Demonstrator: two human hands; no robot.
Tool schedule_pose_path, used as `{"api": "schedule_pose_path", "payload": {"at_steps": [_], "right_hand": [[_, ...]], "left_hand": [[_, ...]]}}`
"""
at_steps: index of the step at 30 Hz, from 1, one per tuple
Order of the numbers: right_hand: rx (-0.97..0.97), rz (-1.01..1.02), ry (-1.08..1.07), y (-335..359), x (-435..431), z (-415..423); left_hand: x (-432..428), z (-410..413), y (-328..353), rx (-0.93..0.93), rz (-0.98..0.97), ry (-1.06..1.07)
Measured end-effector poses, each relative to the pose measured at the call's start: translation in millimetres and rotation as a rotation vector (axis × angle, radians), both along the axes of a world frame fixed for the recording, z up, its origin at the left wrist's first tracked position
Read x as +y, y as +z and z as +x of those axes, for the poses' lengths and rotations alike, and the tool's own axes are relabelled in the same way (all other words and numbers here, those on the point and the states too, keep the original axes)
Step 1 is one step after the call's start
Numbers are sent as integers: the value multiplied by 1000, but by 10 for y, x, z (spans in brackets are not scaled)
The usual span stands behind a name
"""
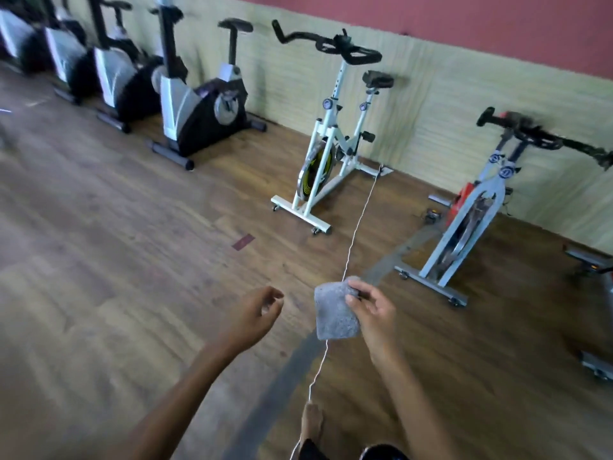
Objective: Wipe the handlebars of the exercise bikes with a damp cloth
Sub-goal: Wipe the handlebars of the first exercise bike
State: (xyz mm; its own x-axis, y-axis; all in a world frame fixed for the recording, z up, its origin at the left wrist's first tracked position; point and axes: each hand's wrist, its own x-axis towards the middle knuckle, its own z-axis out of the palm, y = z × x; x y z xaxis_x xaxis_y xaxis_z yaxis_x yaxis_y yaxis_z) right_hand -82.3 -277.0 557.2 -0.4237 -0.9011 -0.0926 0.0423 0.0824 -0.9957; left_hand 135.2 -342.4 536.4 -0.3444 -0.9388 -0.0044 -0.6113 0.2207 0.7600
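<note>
2 hands are out — right hand (373, 313) pinching the grey cloth (333, 312), left hand (257, 312) loosely curled, empty. Approach step: next, reach the white bike's handlebars (328, 43).

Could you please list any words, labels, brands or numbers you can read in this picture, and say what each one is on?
None can be read.
Round blue badges on the right bike's frame: too blurred to read.
Round knobs or dials on the white bike: any marks too small to read.
Dark red tag on the floor: no legible text.
Grey cloth in the right hand: no print visible.
</note>
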Motion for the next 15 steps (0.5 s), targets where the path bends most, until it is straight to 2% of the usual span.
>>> {"api": "schedule_pose_path", "payload": {"at_steps": [9, 15], "right_hand": [[121, -63, 183, 146, -1977, -518], [145, -78, 254, 203, -3154, -469]], "left_hand": [[-1671, -338, 256, -115, -54, 145], [-2616, -244, 354, -108, -120, 262]]}}
